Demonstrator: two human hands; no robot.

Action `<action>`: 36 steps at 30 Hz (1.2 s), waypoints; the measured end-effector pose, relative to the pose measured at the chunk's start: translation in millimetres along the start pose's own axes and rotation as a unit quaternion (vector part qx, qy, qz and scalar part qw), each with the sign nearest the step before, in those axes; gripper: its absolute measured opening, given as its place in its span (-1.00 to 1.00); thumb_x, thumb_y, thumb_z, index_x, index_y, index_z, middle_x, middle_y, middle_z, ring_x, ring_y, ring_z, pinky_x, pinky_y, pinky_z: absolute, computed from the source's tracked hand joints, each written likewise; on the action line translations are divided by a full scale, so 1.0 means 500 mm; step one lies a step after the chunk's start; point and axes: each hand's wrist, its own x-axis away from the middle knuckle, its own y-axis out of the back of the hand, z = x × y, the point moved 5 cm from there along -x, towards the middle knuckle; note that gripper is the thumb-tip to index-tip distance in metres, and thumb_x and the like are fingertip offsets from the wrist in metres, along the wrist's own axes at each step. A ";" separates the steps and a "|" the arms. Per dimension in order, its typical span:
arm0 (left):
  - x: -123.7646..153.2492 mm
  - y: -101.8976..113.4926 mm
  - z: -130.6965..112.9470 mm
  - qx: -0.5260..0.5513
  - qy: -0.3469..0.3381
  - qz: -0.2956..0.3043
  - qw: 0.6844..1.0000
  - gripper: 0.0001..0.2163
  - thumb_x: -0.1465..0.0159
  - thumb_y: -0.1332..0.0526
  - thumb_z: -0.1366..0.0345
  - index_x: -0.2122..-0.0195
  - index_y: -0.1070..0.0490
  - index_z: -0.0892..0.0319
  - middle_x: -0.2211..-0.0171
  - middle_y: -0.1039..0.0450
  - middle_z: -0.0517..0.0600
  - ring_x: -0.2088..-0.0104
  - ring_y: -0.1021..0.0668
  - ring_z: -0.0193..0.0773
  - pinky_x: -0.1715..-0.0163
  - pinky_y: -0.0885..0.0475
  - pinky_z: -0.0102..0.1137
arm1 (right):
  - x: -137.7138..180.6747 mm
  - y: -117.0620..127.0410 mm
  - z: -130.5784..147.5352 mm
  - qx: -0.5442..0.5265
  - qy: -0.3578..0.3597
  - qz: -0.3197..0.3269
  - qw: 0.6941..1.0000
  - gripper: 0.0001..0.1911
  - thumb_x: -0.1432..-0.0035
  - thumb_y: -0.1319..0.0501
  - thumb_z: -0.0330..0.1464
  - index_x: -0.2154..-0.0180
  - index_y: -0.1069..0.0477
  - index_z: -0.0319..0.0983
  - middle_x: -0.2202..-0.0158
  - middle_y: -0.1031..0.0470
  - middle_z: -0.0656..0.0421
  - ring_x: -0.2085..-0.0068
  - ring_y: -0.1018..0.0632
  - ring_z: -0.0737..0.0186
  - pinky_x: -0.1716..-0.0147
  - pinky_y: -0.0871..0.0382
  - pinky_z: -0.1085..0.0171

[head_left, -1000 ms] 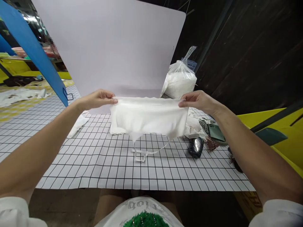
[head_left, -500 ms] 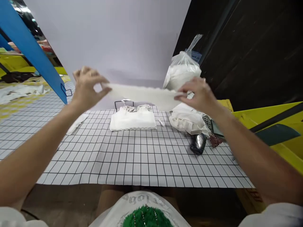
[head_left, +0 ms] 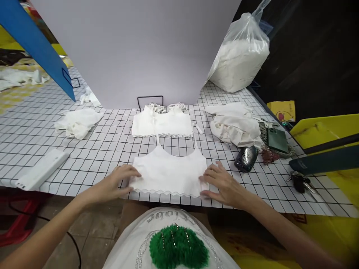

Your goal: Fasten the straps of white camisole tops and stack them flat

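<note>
A white camisole top [head_left: 171, 173] with thin straps and a wavy hem lies flat near the front edge of the table. At its left side edge rests my left hand [head_left: 120, 181], fingertips on the fabric and thumb apart by the lower corner. My right hand [head_left: 221, 185] touches the opposite side, its fingers spread over the edge. Just beyond lies a stack of folded white tops [head_left: 165, 123] with lacy straps bunched on it; one strap of the near top reaches its hem.
Crumpled white garments lie left [head_left: 80, 121] and right [head_left: 235, 123]. A power strip [head_left: 42, 170] is at left. Rightward are a black wrapped item [head_left: 246, 158], a phone [head_left: 277, 140], keys [head_left: 301, 183] and a clear bag of white material [head_left: 241, 56]. A grey panel [head_left: 140, 52] stands behind.
The white top was held up stretched between both hands; it now lies flat on the table. Both hands have come down and nearer, their fingers loosened. The view has tilted downward.
</note>
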 end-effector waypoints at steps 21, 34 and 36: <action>-0.378 0.117 0.159 0.213 0.204 -0.233 0.927 -0.84 -0.12 -0.34 0.34 0.26 -0.58 0.20 0.27 -0.62 0.06 0.42 -0.59 -0.23 0.36 -0.50 -0.34 | -0.677 -0.039 -0.154 0.027 -0.017 0.061 0.998 -0.84 -0.09 -0.29 -0.58 0.36 -0.60 -0.24 0.06 -0.43 0.00 -0.07 -0.31 -0.04 -0.18 -0.03 -0.25; -0.422 0.073 0.111 0.189 0.125 -0.184 0.956 -0.93 -0.07 -0.32 0.44 0.54 -0.53 0.18 0.44 -0.48 -0.03 0.42 -0.48 -0.28 0.38 -0.38 -0.38 | -0.512 0.097 -0.176 -0.162 -0.048 0.140 0.976 -0.63 -0.19 -0.25 -0.05 0.38 -0.56 -0.22 0.07 -0.54 0.03 -0.02 -0.42 0.02 0.07 -0.30 0.08; -0.403 0.079 0.101 0.198 0.115 -0.161 0.960 -0.94 -0.04 -0.33 0.44 0.46 -0.57 0.18 0.34 -0.52 -0.01 0.41 -0.50 -0.30 0.38 -0.40 -0.39 | -0.468 0.109 -0.180 -0.177 -0.094 0.139 0.970 -0.58 -0.26 -0.17 -0.05 0.38 -0.55 -0.24 0.27 -0.56 0.08 0.22 -0.49 0.18 0.24 -0.31 0.19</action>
